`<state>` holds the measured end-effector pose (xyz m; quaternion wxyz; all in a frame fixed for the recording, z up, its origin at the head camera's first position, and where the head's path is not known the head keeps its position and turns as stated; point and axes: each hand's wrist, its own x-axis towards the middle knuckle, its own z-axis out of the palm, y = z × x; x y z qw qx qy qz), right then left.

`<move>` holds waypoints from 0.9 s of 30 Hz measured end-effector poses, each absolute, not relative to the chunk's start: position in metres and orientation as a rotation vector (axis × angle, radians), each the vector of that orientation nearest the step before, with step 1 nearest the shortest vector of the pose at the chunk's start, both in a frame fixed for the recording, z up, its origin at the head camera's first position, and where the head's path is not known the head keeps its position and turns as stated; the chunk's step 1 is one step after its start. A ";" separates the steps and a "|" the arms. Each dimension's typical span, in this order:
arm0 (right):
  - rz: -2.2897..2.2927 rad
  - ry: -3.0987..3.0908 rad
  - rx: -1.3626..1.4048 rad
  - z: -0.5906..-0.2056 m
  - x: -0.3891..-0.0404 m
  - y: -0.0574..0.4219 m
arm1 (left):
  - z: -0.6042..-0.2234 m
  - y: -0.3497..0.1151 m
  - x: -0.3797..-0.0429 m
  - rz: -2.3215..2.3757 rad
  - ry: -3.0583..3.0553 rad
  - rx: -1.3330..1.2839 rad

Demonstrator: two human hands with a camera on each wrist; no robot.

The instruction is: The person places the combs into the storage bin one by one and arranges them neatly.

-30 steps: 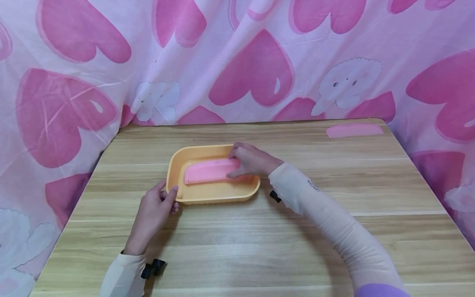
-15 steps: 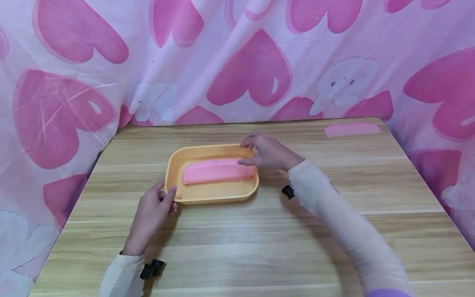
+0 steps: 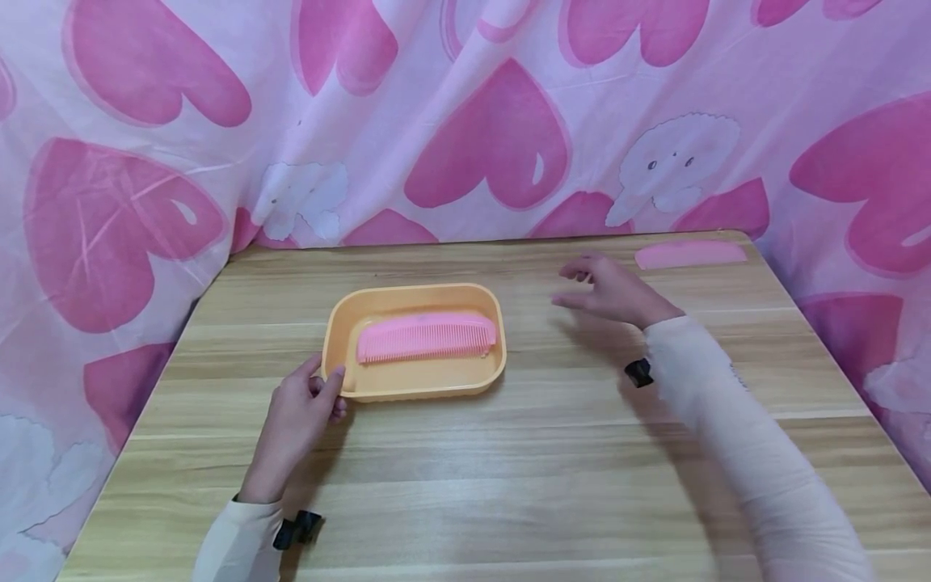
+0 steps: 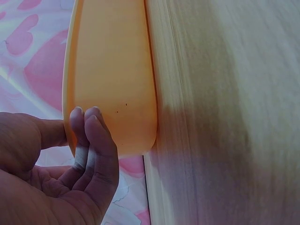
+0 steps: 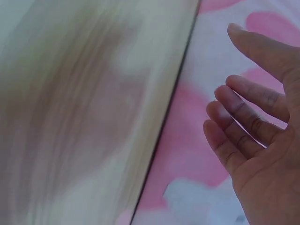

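Note:
A pink comb (image 3: 427, 336) lies inside a shallow orange-yellow tray (image 3: 414, 390), its teeth toward the front. My left hand (image 3: 301, 416) pinches the tray's near left corner between thumb and fingers. Seen from the left wrist, that hand (image 4: 77, 168) has its thumb at the rim and its fingers against the outer wall of the tray (image 4: 112, 70). My right hand (image 3: 611, 289) hovers over the table to the right of the tray, holding nothing. In the right wrist view the hand (image 5: 262, 122) has relaxed, spread fingers.
Another pink comb (image 3: 691, 254) lies flat near the table's far right corner, beyond my right hand. The wood-grain table (image 3: 465, 485) ends at a pink heart-patterned cloth (image 3: 487, 137) hanging behind it and at both sides.
My right hand has let go of the comb in the tray and moved right, away from it. The left hand keeps its hold on the tray corner.

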<state>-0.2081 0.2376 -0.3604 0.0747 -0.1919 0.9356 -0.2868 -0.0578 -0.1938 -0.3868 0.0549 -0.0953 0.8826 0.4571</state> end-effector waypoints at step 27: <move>-0.639 2.901 -0.130 -0.380 -0.249 0.407 | -0.386 -0.190 -0.060 1.310 2.685 -0.348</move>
